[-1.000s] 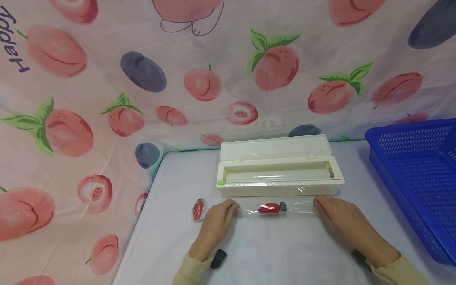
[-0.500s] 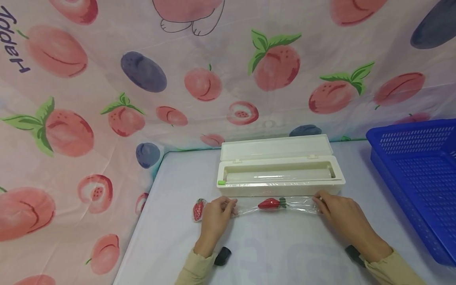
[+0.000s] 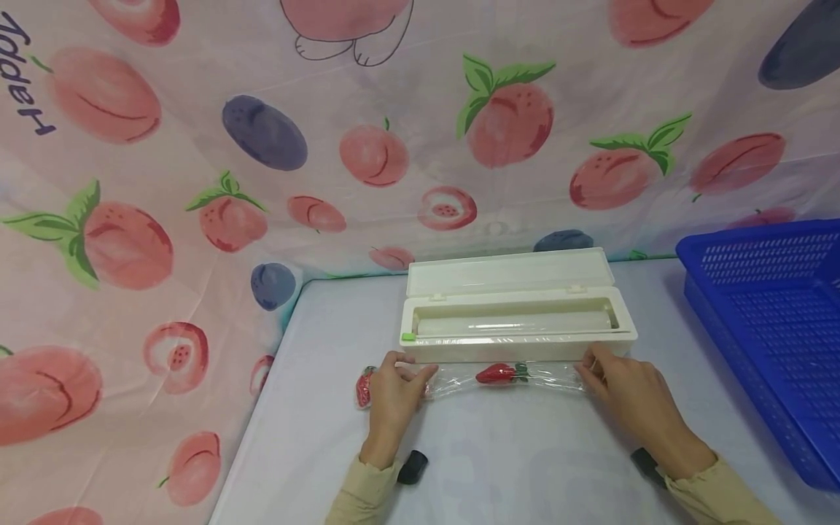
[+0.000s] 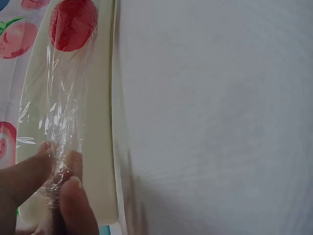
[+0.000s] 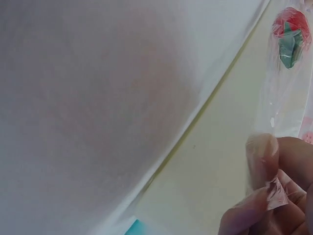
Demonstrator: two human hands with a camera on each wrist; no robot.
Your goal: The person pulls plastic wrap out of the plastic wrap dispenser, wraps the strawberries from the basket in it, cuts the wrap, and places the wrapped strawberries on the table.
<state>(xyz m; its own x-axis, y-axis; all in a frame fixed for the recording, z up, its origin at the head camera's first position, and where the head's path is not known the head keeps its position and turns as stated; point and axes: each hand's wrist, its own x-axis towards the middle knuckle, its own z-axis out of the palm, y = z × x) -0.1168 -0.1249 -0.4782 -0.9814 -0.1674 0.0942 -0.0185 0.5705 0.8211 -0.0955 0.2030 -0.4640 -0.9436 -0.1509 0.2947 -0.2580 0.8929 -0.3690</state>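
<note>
A red strawberry [image 3: 496,374] with green leaves sits in the middle of a stretched, rolled strip of clear plastic wrap [image 3: 554,375], just in front of the white box. My left hand [image 3: 396,399] holds the strip's left end, where the gathered wrap [image 4: 63,132] runs between thumb and fingers. At the leafy end, my right hand [image 3: 633,397] pinches the other end, and a crumpled tip of film pokes out between its fingers in the right wrist view. A second wrapped strawberry [image 3: 363,388] lies beside my left hand, which partly covers it.
The white cling film box [image 3: 518,351] stands behind the strip with its lid up. Inside is a film roll [image 3: 512,322], and a green slider [image 3: 408,337] sits at its left front edge. A blue plastic basket [image 3: 741,379] stands at the right. Patterned cloth [image 3: 394,87] hangs behind.
Both hands have shifted slightly away from me, bringing the strip nearer the box. The wrapped strawberry has turned a little, and my left fingers have spread, covering more of the other strawberry.
</note>
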